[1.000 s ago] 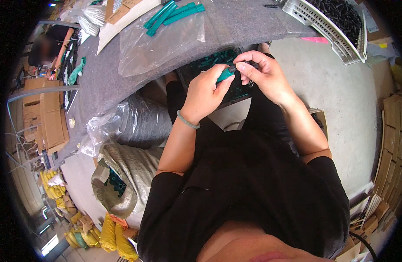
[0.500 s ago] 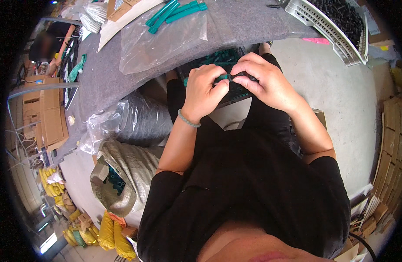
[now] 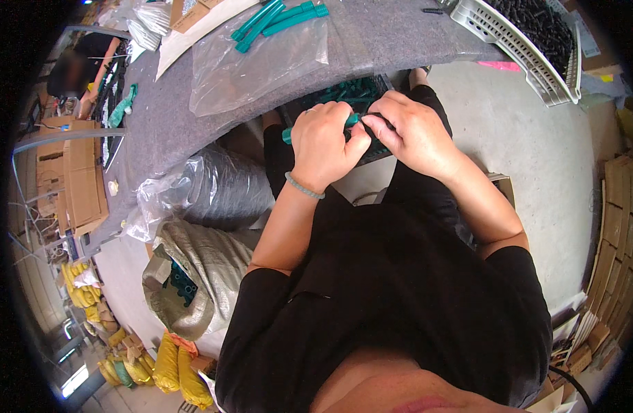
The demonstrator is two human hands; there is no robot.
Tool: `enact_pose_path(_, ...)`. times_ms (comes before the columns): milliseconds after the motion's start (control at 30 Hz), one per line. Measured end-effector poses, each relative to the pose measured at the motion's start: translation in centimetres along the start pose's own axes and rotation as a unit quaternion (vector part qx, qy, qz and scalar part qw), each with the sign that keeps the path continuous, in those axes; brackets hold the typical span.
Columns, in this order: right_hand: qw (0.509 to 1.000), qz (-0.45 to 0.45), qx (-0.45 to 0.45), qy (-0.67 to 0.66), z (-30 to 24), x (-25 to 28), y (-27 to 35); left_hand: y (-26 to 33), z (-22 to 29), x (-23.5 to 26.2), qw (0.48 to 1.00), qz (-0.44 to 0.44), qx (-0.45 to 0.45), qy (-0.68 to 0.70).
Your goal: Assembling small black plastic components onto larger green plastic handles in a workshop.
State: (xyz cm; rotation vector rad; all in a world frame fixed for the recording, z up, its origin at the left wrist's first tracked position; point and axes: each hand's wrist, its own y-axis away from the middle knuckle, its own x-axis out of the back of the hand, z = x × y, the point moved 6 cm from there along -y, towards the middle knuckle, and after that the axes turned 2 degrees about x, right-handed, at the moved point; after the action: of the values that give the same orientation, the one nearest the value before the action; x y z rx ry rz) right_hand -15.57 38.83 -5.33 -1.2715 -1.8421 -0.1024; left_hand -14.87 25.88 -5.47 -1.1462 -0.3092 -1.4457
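Note:
My left hand (image 3: 323,143) is closed around a teal plastic tube (image 3: 287,135); one end sticks out to the left of my fist, the other toward my right hand. Close by, my right hand (image 3: 421,138) pinches at that end with thumb and fingers. A small black part seems to sit in the pinch, mostly hidden by the fingers. Beneath both hands, between my knees, is a dark crate (image 3: 383,83) with several teal pieces (image 3: 347,89) in it.
On the grey-covered table, teal tubes (image 3: 296,18) lie on a clear plastic bag (image 3: 261,72). A white basket (image 3: 499,34) of black parts (image 3: 530,31) stands far right. An open woven sack (image 3: 213,275) and a plastic-wrapped bundle (image 3: 206,186) are at my left. Another person (image 3: 89,62) sits far left.
Both hands have shifted slightly, the left one turning a little. More of the teal tube shows at both ends of my left fist, and my right fingertips lie closer against it.

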Motion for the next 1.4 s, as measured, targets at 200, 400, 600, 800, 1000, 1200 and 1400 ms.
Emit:
enact_pose_path(200, 0.945, -0.089, -0.156, -0.274, 2.7, -2.3, -0.1, 0.0, 0.9, 0.1, 0.995, -0.035, -0.017, -0.090)
enact_pose_path(400, 0.887, -0.096, -0.248, -0.377, 4.1, -4.0, 0.7, 1.2, -1.2, -1.7, 0.996, -0.046, 0.075, 0.013)
enact_pose_path(600, 0.808, 0.007, -0.355, -0.470, 7.8, -2.3, 1.5, 3.2, -7.1, -5.5, 0.819, -0.131, 0.325, 0.455)
enact_pose_path(800, 0.858, -0.102, -0.236, -0.446, 6.1, -4.2, 1.5, 3.0, -6.2, -6.5, 0.654, -0.155, 0.339, 0.658)
enact_pose_path(1000, 0.967, 0.028, -0.119, -0.224, 4.2, -4.0, -0.5, 2.2, -5.4, -6.6, 0.635, -0.125, 0.342, 0.682)
enact_pose_path(1200, 0.957, 0.014, -0.125, -0.262, 3.9, -4.0, -0.9, 2.3, -6.5, -6.6, 0.794, -0.118, 0.303, 0.514)
enact_pose_path(1400, 0.952, -0.097, -0.246, -0.157, 5.4, -3.8, -0.3, 3.0, -7.9, -6.5, 0.952, -0.154, 0.262, 0.032)
